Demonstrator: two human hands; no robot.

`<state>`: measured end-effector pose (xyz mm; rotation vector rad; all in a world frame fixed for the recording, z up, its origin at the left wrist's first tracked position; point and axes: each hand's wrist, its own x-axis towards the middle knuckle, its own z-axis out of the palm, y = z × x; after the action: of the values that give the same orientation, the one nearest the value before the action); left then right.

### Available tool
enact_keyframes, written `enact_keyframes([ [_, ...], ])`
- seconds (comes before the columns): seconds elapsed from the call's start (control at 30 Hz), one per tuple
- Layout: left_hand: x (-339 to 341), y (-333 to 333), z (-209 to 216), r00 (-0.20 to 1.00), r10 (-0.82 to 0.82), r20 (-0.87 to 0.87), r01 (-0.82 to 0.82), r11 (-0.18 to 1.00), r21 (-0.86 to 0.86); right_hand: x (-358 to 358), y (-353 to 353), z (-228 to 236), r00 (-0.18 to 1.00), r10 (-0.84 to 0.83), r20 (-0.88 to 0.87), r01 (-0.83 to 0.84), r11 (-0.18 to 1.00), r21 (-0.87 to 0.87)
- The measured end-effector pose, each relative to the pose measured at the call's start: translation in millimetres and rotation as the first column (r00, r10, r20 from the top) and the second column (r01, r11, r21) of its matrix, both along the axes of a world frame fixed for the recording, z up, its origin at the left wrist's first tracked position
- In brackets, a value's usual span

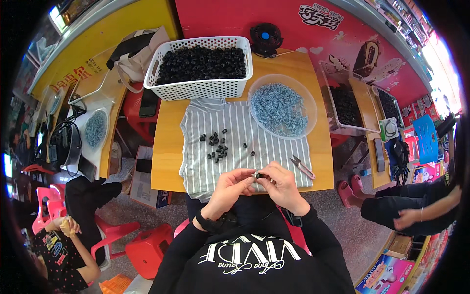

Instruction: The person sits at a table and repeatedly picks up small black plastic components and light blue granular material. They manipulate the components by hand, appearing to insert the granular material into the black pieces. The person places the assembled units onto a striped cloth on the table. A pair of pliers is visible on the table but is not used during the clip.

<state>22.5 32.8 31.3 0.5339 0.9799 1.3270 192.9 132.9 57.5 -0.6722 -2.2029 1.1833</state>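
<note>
I have both hands brought together just over the near edge of the surface (166, 164). My right hand (274, 180) is pinched on a small black piece (260, 176), thumb and forefinger closing about it. My left hand (243, 181) meets it from the other side, thumb and forefinger near each other at a tiny pale bit (254, 174) beside the piece (too small to make out, so I cannot tell whether those fingers are clamped on it). I wear a dark band on each wrist.

Beneath the work lies a grey-and-white striped cloth (230, 117), spread over much of the surface. On it, ahead of my left hand, sits a loose cluster of black pieces (215, 139); two more lie singly, to the right of the cluster. Just beyond my right hand are the snips (302, 168), pink-handled, their blades apart and pointing away to the left.

At the far side stands a white basket (196, 91) filled with black pieces. Right of it, partly on the cloth, is a round clear bowl (310, 110) of small bluish, see-through parts (279, 109). A black fan (266, 39) with a blue centre stands behind the bowl, near the red wall (220, 19).
</note>
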Motion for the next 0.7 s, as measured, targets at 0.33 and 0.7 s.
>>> enact_keyframes([
  [0.33,-7.8,3.1,-7.9,0.931,0.047,0.362,-0.062,0.998,0.029,-13.1,28.4,-4.3,0.978,-0.169,0.12,0.131,0.953,0.272],
  [0.7,-12.7,-2.0,-19.0,0.882,0.066,0.466,-0.078,0.997,0.006,-16.7,33.8,-18.1,0.949,-0.198,0.244,0.084,0.907,0.412],
])
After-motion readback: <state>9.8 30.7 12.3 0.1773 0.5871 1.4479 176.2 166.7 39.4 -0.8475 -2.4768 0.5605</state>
